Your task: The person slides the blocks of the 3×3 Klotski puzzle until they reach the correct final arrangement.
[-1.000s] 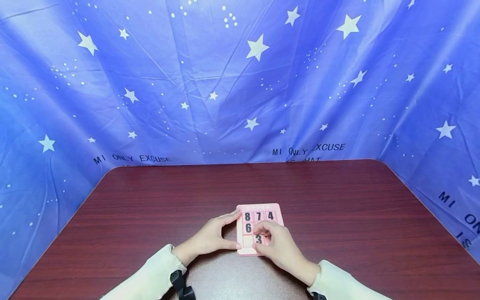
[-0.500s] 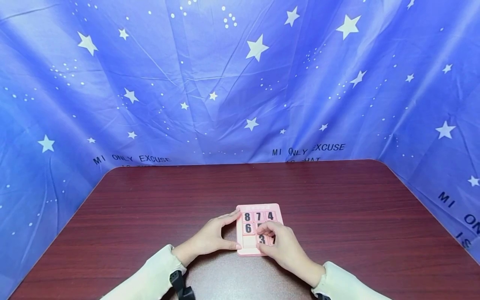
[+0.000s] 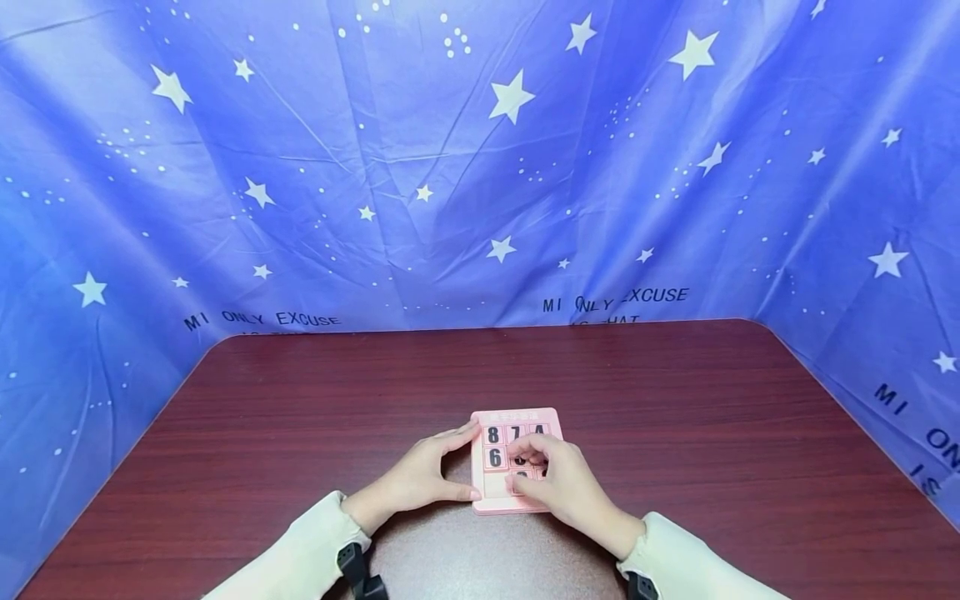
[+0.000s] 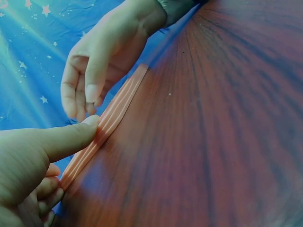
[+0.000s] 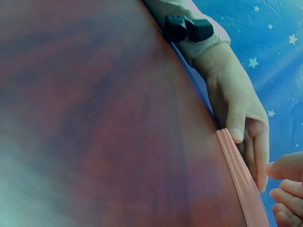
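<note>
A pink number slide puzzle (image 3: 517, 505) lies flat on the table, its tiles marked with black digits. The 8, 7 and 6 tiles show at the upper left, and a blank slot lies below the 6. My left hand (image 3: 412, 479) holds the puzzle's left side, thumb at the lower corner and fingers at the upper one. Over the right part is my right hand (image 3: 566, 483), fingers bent and thumb tip at the left edge of a bottom-row tile. It covers several tiles. In the right wrist view, its thumb and fingers (image 5: 286, 170) are apart, above the puzzle edge (image 5: 244, 184).
The dark red wooden table (image 3: 300, 392) extends around the puzzle. A blue curtain (image 3: 420, 125) with white stars hangs behind it and along both sides. Black wrist devices (image 3: 360, 571) sit at the cuffs of the pale sleeves.
The 3 tile has slid slightly right along the bottom row. My right hand went right with it, then its fingertips came back a little left and up. My left hand stays in place.
</note>
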A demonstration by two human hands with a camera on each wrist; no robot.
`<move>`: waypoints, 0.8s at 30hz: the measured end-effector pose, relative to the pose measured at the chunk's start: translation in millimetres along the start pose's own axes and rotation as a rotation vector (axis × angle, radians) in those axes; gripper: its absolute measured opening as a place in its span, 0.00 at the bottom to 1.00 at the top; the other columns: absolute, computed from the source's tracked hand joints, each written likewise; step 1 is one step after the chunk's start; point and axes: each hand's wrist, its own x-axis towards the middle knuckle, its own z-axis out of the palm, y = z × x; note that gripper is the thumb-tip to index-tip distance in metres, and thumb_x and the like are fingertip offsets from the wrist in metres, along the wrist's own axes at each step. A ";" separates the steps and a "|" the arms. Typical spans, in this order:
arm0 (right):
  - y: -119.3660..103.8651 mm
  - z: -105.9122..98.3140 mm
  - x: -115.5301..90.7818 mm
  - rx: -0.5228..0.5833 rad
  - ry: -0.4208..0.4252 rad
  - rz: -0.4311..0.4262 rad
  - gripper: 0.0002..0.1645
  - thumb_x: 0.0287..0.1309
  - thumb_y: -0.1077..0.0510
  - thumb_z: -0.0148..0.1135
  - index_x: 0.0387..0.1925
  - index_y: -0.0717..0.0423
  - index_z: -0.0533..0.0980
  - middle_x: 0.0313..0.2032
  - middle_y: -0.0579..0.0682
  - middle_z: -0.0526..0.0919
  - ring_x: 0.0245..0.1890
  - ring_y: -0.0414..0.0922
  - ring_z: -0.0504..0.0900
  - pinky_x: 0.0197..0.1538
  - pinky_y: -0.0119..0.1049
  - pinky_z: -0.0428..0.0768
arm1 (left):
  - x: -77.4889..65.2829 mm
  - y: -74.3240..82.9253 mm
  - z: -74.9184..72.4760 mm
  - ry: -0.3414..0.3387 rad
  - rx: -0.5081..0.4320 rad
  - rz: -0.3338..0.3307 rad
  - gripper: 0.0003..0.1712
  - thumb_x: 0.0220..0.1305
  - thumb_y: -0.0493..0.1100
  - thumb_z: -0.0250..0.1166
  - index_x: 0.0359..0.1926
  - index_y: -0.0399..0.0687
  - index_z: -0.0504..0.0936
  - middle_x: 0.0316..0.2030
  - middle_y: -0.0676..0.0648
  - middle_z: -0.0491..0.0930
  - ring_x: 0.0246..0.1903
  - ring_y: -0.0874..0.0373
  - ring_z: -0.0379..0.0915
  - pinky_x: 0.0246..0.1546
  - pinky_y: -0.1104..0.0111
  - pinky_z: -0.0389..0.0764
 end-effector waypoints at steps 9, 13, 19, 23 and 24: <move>4.1 2.1 13.4 -0.007 0.001 0.019 0.15 0.39 0.67 0.70 0.35 0.57 0.81 0.30 0.45 0.83 0.32 0.39 0.78 0.37 0.29 0.77 | 0.4 -2.4 1.1 -0.001 0.004 0.014 0.51 0.46 0.54 0.75 0.68 0.42 0.62 0.69 0.45 0.58 0.68 0.50 0.54 0.66 0.52 0.57; 5.5 2.3 15.9 -0.008 -0.006 0.024 0.14 0.40 0.66 0.70 0.35 0.57 0.81 0.30 0.44 0.83 0.32 0.39 0.78 0.37 0.29 0.77 | 0.7 -1.7 0.9 0.000 0.007 0.017 0.51 0.46 0.54 0.75 0.68 0.42 0.63 0.69 0.45 0.58 0.68 0.50 0.54 0.66 0.52 0.57; 6.7 2.9 15.8 -0.006 -0.017 0.041 0.15 0.40 0.66 0.71 0.36 0.56 0.82 0.31 0.44 0.84 0.33 0.39 0.78 0.38 0.30 0.77 | 0.5 -0.7 0.2 -0.001 0.004 0.020 0.51 0.46 0.54 0.75 0.68 0.41 0.63 0.69 0.44 0.58 0.68 0.49 0.54 0.66 0.52 0.57; 8.1 3.8 15.6 -0.015 -0.018 0.030 0.16 0.40 0.66 0.71 0.36 0.57 0.81 0.31 0.44 0.83 0.33 0.38 0.78 0.38 0.30 0.77 | 0.5 -1.8 0.1 0.001 0.000 0.020 0.51 0.46 0.54 0.75 0.68 0.42 0.63 0.69 0.45 0.58 0.68 0.49 0.54 0.66 0.51 0.57; 8.5 4.3 15.5 -0.017 -0.018 0.024 0.16 0.40 0.66 0.71 0.36 0.57 0.81 0.31 0.44 0.83 0.33 0.38 0.79 0.38 0.30 0.77 | 0.4 -2.3 0.1 0.002 -0.001 0.021 0.51 0.46 0.53 0.75 0.68 0.42 0.63 0.69 0.45 0.58 0.68 0.49 0.54 0.66 0.51 0.57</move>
